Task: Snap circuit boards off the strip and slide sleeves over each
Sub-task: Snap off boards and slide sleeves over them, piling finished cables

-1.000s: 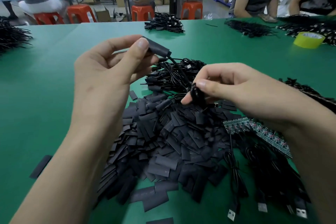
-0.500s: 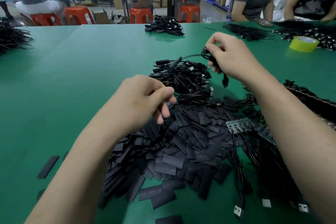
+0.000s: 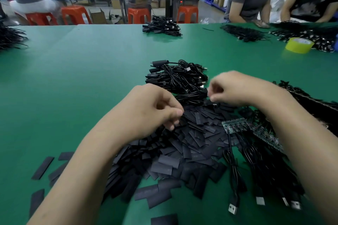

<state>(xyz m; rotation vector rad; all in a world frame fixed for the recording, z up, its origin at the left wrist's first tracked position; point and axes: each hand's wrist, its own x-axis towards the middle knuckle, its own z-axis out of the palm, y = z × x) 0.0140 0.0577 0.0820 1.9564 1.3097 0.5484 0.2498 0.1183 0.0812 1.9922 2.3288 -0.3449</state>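
Our left grip (image 3: 155, 113) and right grip (image 3: 232, 89) both curl, and we cannot tell through the blur if they hold anything. On the green counter (image 3: 73, 78), the sleeve pile (image 3: 182, 151) lies lower centre under the left grip, the cable bundle (image 3: 177, 78) above it, the circuit board strip (image 3: 236, 126) just right.

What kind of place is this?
Likely an electronics assembly workshop: a heap of flat black plastic sleeves, a green circuit-board strip, piles of black USB cables, on a long green table.
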